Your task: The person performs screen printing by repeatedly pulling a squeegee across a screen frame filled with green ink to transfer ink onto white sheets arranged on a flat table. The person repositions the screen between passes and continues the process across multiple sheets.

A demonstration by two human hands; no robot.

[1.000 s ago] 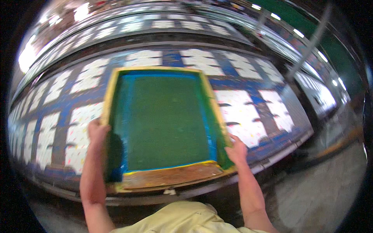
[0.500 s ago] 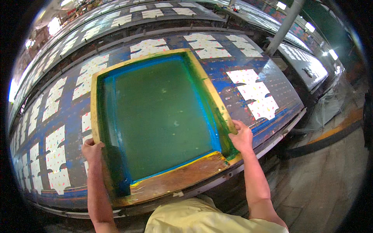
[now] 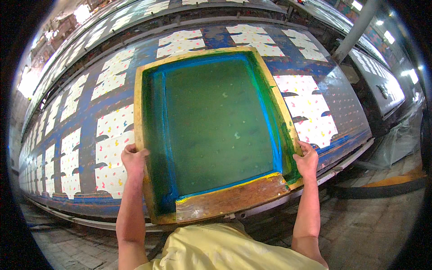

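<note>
A large wooden-framed printing screen (image 3: 216,126) with green mesh and blue-taped inner edges is held between my hands over the table. My left hand (image 3: 134,159) grips the left side rail, thumb on top. On the right rail, near the lower corner, my right hand (image 3: 307,159) is closed the same way. A flat wooden squeegee (image 3: 231,198) with a yellow-stained edge lies inside the frame along its near end. White fabric pieces (image 3: 116,153) with small coloured prints lie to the left of the screen, and another printed piece (image 3: 310,110) is partly covered by its right rail.
The long printing table (image 3: 348,108), dark and blue-stained, carries rows of printed pieces. More tables stand beyond it. A grey post (image 3: 355,33) rises at the far right. Crumpled clear plastic (image 3: 396,141) and a dark curved band (image 3: 382,189) are on the right, above the paved floor (image 3: 360,229).
In the view, the screen and both hands sit further right. The screen now overlaps the right printed piece, and more of the left piece is uncovered. Both hands keep their hold.
</note>
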